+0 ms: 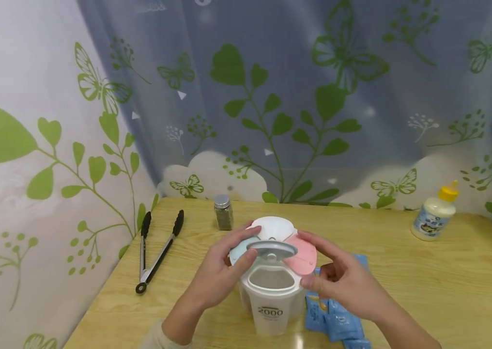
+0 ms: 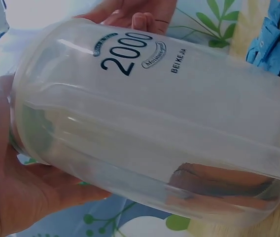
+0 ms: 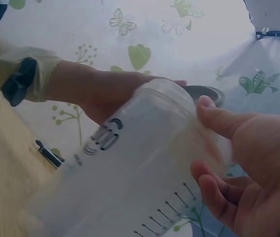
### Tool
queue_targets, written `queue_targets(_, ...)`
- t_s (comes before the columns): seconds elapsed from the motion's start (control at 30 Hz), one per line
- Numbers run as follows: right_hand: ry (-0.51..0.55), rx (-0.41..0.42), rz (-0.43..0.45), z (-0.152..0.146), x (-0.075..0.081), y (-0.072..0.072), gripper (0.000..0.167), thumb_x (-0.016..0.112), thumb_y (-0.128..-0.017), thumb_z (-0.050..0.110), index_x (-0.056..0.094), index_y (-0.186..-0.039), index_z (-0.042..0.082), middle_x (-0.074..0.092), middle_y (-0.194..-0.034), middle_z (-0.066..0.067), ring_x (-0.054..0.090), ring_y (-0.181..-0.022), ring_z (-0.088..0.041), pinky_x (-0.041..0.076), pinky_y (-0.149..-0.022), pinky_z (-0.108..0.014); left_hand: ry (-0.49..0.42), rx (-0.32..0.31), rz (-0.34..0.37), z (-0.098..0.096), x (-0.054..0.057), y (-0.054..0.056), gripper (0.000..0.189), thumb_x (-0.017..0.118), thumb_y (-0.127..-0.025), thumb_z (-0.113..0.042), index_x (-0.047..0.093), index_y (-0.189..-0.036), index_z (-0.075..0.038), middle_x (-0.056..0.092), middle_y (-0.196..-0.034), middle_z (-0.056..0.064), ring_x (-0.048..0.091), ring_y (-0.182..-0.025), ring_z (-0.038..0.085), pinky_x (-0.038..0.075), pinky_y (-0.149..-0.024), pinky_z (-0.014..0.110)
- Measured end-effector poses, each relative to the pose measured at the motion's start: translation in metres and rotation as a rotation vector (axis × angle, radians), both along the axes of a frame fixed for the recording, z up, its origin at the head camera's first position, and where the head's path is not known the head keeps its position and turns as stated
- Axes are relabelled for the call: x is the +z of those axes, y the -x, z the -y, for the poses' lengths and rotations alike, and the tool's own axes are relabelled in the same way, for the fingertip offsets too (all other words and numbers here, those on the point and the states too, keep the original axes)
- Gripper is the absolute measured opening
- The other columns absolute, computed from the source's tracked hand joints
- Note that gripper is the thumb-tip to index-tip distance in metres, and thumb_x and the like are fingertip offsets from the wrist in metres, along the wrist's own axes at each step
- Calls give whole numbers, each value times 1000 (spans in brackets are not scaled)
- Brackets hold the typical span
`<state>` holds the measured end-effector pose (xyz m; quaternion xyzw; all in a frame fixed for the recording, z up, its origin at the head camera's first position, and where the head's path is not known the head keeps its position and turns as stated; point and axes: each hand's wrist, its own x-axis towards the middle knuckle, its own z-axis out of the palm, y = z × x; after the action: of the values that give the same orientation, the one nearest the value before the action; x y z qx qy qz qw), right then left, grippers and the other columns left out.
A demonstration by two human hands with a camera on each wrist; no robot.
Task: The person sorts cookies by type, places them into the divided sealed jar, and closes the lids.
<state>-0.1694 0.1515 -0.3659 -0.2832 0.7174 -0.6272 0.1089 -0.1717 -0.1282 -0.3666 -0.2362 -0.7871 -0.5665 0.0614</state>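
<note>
A translucent storage canister point(image 1: 269, 315) marked 2000 stands upright on the table, its divided top made of coloured lids. The grey lid point(image 1: 272, 249) is tipped up, leaving the front compartment's opening point(image 1: 271, 278) uncovered. My left hand point(image 1: 224, 264) holds the top's left side, fingers over the light blue lid point(image 1: 240, 248) and thumb at the grey lid's edge. On the other side, my right hand point(image 1: 344, 278) grips the rim by the pink lid point(image 1: 302, 254) between thumb and forefinger, its other fingers curled. Through the canister wall point(image 2: 179, 113), a brown shape shows near the bottom in the left wrist view.
Several blue sachets point(image 1: 342, 322) lie right of the canister, partly under my right hand. Black-tipped tongs point(image 1: 156, 261) lie spread at left. A spice jar point(image 1: 223, 213) stands behind, and a yellow-capped bottle point(image 1: 434, 215) at far right. A patterned curtain point(image 1: 272, 121) backs the table.
</note>
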Motion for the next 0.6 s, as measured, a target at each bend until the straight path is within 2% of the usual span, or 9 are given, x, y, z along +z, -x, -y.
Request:
queue_targets(0.17, 2, 24, -33, -15, 0, 8, 69, 66, -93, 0, 36, -154, 12, 52, -143, 14, 53, -54, -14, 51, -50, -32, -3, 18, -36, -1, -2, 2, 36, 57, -102, -22, 60, -138, -17, 48, -153, 8, 41, -145, 32, 52, -98, 28)
queue_targets(0.37, 81, 139, -98, -37, -7, 26, 68, 59, -91, -13, 32, -153, -2, 51, -151, 3, 42, -51, -23, 45, -47, -36, 23, 37, -77, -2, -2, 3, 35, 57, -102, -21, 61, -136, -16, 54, -148, 6, 44, -142, 29, 41, -113, 48)
queue_targets(0.43, 80, 172, -112, -46, -10, 33, 68, 58, -91, -15, 31, -152, -4, 51, -151, 0, 40, -51, -25, 44, -47, -34, 16, 35, -70, -3, -1, 3, 35, 57, -102, -21, 61, -136, -16, 54, -147, 5, 44, -142, 29, 41, -112, 52)
queue_targets(0.6, 67, 212, -102, -67, -18, 47, 66, 56, -91, -17, 32, -151, -6, 51, -151, -1, 40, -53, -26, 43, -47, -34, -13, 25, -33, -3, 0, 2, 35, 58, -102, -21, 61, -136, -16, 53, -149, 6, 42, -144, 30, 43, -110, 51)
